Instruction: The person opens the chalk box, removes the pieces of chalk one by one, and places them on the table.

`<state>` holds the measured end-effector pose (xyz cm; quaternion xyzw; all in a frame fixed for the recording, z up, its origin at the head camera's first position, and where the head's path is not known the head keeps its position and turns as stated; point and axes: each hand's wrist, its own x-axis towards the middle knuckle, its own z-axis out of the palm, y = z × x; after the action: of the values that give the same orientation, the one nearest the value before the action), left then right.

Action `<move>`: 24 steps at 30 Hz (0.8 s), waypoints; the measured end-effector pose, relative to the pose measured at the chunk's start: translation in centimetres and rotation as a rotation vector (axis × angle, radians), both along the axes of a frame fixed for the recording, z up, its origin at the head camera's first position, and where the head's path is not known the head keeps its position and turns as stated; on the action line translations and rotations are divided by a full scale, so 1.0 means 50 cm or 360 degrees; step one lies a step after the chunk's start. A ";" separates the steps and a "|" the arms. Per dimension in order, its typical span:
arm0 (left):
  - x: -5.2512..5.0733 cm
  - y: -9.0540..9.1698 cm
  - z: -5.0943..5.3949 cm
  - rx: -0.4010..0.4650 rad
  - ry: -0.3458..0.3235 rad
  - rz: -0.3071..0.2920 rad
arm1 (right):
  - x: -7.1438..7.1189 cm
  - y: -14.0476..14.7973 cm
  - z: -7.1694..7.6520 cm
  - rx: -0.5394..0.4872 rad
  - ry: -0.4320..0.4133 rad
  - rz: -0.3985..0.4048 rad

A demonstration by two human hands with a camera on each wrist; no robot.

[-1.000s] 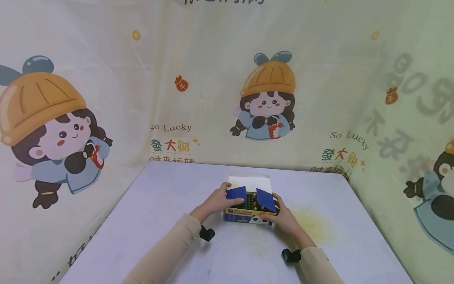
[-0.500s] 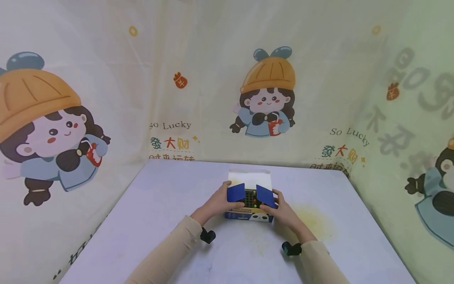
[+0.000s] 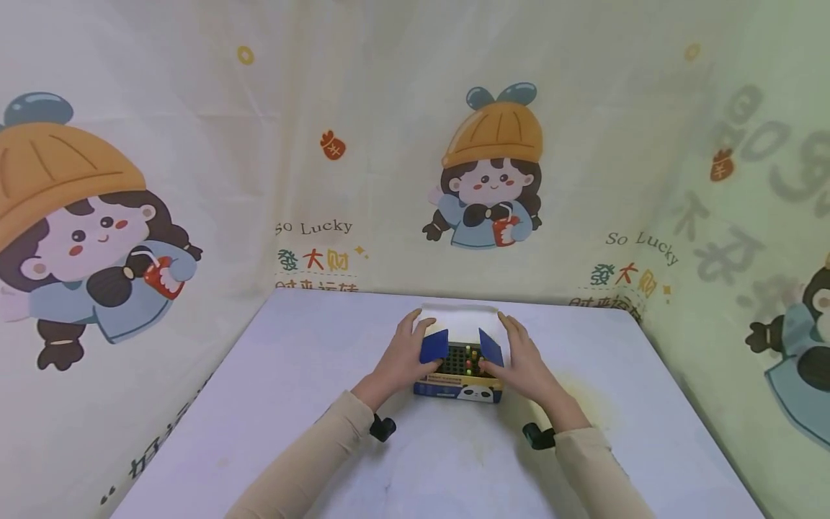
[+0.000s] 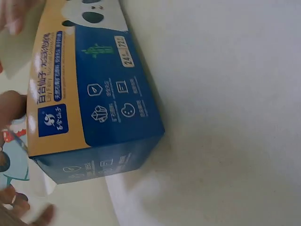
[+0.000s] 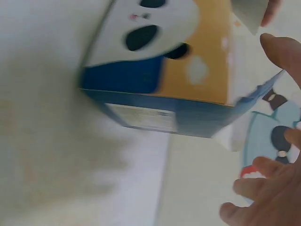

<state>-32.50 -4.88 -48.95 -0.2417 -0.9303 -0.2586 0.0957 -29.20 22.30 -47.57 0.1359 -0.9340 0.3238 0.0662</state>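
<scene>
A chalk box point(image 3: 457, 391), blue and yellow with a panda print, stands on the table with its top open. Its white lid point(image 3: 462, 323) is raised at the back, and blue side flaps point(image 3: 434, 347) stand up left and right. Inside, a black grid tray point(image 3: 452, 359) carries a few coloured sticks on its right. My left hand point(image 3: 400, 357) is at the left side, thumb by the front top edge, fingers extended near the lid's left corner. My right hand point(image 3: 530, 364) mirrors it on the right, thumb near the right flap point(image 5: 256, 96), fingers spread apart from the box side.
The box stands on a white table point(image 3: 311, 346) that bears a yellowish stain at the right. Behind it and at both sides hangs a printed cloth point(image 3: 389, 216) with cartoon figures. A black wrist device point(image 3: 384, 429) sits at each sleeve.
Both hands have moved from the box's sides and flaps, their fingers rising toward the lid's corners. The right flap now stands more upright, leaving a wider gap between flaps.
</scene>
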 end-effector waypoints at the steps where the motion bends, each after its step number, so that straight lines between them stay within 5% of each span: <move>1: 0.000 0.000 0.002 -0.0036 0.0102 -0.0041 | 0.000 -0.001 0.007 0.0054 0.0079 0.0003; 8: -0.003 -0.010 0.011 -0.0217 0.0782 -0.0276 | 0.008 0.003 0.037 0.0272 0.0532 -0.0015; 14: -0.012 -0.027 0.008 -0.0469 0.1160 -0.0236 | 0.022 0.019 0.032 0.0379 0.0555 -0.0230; 18: -0.017 -0.036 0.002 -0.0569 0.1292 -0.0139 | 0.025 0.029 0.014 0.0413 0.0431 -0.0307; 24: -0.013 -0.041 -0.008 -0.0559 0.1170 0.0047 | 0.024 0.027 -0.012 0.0311 0.0235 -0.0351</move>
<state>-33.13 -6.95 -49.37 -0.3175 -0.8676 0.0093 0.3827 -27.99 23.66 -48.15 0.0617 -0.9629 0.2112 0.1564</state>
